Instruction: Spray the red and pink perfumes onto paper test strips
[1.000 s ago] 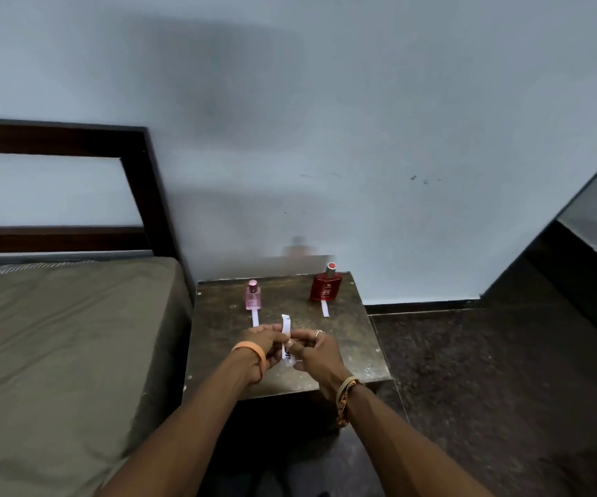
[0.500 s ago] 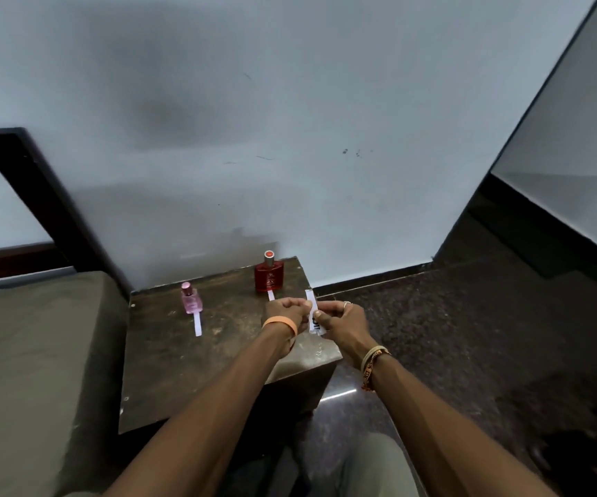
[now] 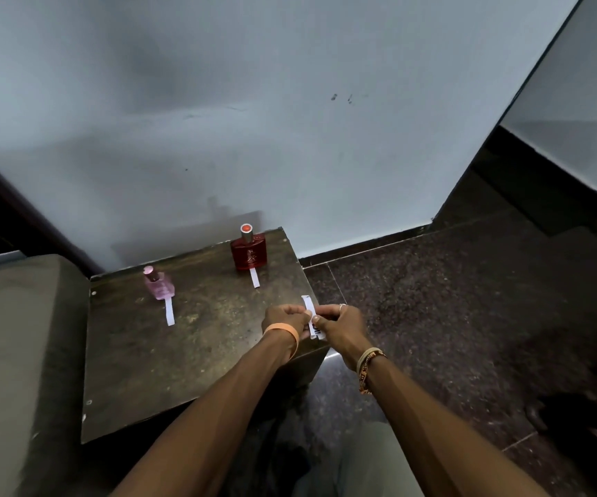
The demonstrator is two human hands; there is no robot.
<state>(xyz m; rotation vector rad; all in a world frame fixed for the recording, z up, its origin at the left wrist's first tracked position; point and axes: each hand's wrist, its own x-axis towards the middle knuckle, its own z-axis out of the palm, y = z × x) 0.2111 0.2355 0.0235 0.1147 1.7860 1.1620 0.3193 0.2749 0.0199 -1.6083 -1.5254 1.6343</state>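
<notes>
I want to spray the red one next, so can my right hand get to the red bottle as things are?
Probably yes, once it lets go. Nothing stands between the right hand and the red bottle on the table, but that hand and the left hand are both pinching a paper strip.

Bottles: taller bottle (image 3: 249,250) stood at tabletop (image 3: 139,353) far right corner; smaller bottle (image 3: 159,284) far left
Strips: one strip (image 3: 254,278) before each; another strip (image 3: 169,312)

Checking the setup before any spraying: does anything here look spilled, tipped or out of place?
Nothing stands out. The pink bottle and red bottle stand upright on the table, each with a strip in front. Left hand and right hand hold a third strip.
</notes>
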